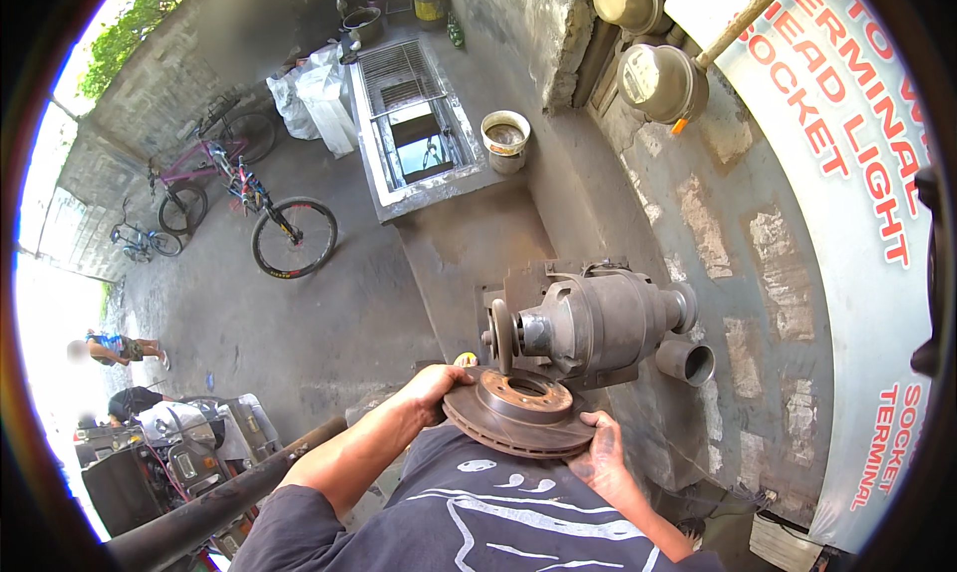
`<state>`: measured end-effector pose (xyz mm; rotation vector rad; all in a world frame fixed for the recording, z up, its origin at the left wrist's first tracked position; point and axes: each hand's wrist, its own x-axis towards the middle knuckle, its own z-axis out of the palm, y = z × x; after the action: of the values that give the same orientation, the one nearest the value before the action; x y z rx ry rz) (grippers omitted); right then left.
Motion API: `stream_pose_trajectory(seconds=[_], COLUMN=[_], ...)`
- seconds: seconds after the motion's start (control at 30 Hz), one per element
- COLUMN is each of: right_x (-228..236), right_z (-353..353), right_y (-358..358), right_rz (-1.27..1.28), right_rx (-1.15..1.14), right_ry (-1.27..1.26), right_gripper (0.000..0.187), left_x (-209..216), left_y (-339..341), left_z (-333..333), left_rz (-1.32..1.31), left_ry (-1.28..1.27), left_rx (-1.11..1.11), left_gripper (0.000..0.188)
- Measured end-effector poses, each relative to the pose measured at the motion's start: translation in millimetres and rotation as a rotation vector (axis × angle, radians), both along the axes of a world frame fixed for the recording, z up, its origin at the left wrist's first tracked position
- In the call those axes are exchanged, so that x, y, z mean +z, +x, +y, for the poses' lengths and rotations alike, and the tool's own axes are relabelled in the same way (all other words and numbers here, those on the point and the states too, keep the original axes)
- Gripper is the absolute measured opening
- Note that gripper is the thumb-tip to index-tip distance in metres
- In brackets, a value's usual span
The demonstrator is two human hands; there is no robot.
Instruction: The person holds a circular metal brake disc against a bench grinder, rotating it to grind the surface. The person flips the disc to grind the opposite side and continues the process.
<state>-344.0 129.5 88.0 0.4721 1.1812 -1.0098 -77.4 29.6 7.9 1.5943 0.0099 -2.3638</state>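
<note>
A rusty brown brake disc point(478, 427) is held tilted between both hands, close to my chest. My left hand point(439, 387) grips its left rim, fingers curled over the edge. On the right rim my right hand point(600, 450) is closed, its fingers partly hidden under the disc. Just beyond stands a bench grinder point(608, 318) with a large grey motor body. Its grinding wheel point(501, 335) is right at the far edge of the disc's raised hub; whether they touch I cannot tell.
A short metal pipe point(686, 363) lies right of the grinder. Ahead are a white bucket point(505, 138) and a framed metal grate point(409, 123). Bicycles point(294, 235) stand at left; a thick dark pipe point(229, 492) crosses lower left. Meters point(663, 81) and a printed banner point(867, 273) line the right wall.
</note>
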Motion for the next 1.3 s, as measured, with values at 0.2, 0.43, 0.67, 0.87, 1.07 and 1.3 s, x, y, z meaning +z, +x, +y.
stream_pose_trajectory(seconds=[0.2,0.43,0.67,0.87,1.07,1.3], right_x=[4,5,-1,-6,-17,-50], right_z=[-11,-12,-14,9,29,57], right_y=[5,7,7,-8,-59,-77], right_rz=[-0.019,-0.016,-0.063,-0.184,-0.284,-0.316], right_rx=[-0.06,-0.037,-0.048,0.042,0.25,0.31], right_ry=[0.021,0.008,0.024,-0.094,-0.143,-0.186], right_gripper=[0.046,0.045,0.047,0.053,0.06,0.052], left_x=[-3,-10,-17,6,8,-11], left_y=[-6,-7,4,7,-3,-4], left_z=[-10,-10,-2,36,75,119], left_rz=[0.028,-0.001,0.082,0.028,0.097,0.321], left_ry=[0.022,0.063,0.07,-0.051,-0.294,-0.028], left_rx=[-0.006,-0.032,0.006,0.101,0.061,0.31], left_gripper=[0.034,0.037,0.036,0.037,0.069,0.066])
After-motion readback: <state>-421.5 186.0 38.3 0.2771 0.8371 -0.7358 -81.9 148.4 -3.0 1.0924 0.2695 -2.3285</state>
